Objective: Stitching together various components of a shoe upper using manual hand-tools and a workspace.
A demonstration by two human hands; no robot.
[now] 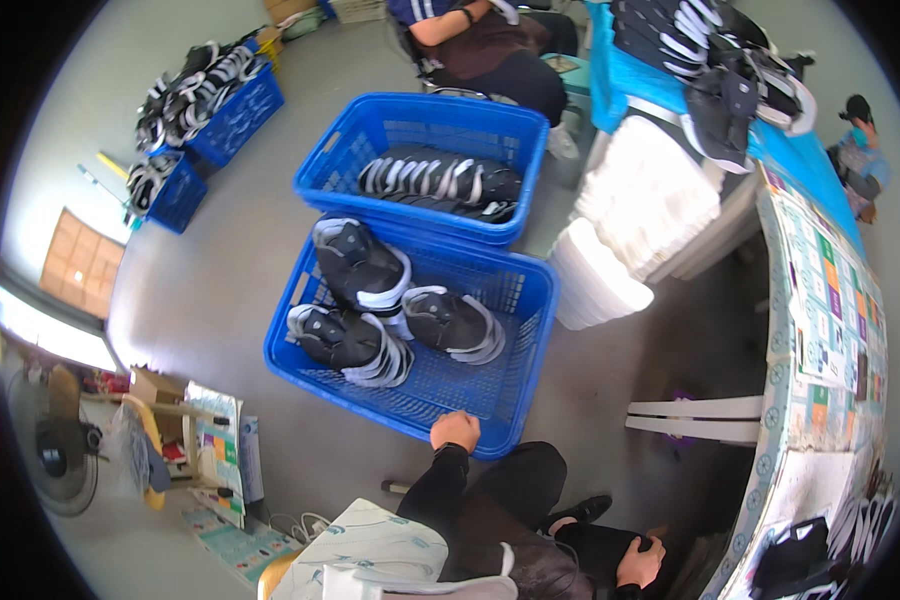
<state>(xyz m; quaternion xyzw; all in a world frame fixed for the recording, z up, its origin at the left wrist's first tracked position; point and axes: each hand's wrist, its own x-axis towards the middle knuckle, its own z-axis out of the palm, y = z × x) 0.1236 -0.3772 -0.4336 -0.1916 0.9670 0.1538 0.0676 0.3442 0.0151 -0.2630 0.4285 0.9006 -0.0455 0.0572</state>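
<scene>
My left hand (455, 430) is closed over the near rim of a blue plastic basket (542, 340), a dark band round its wrist. Inside this basket stand three nested stacks of black-and-white shoe uppers: one at the back (358, 260), one at the left (340, 340) and one in the middle (452, 322). Low on the right, by my black-trousered leg, my right hand (640, 562) has its fingers curled at something dark; what they hold, if anything, cannot be made out.
Against the far rim sits another blue basket (315, 180) with uppers lying in rows. More filled baskets (235, 120) stand at far left. White stacked material (650, 190) and a long table (780, 300) flank the right. A fan (65, 450) is at left. A person (490, 45) sits beyond.
</scene>
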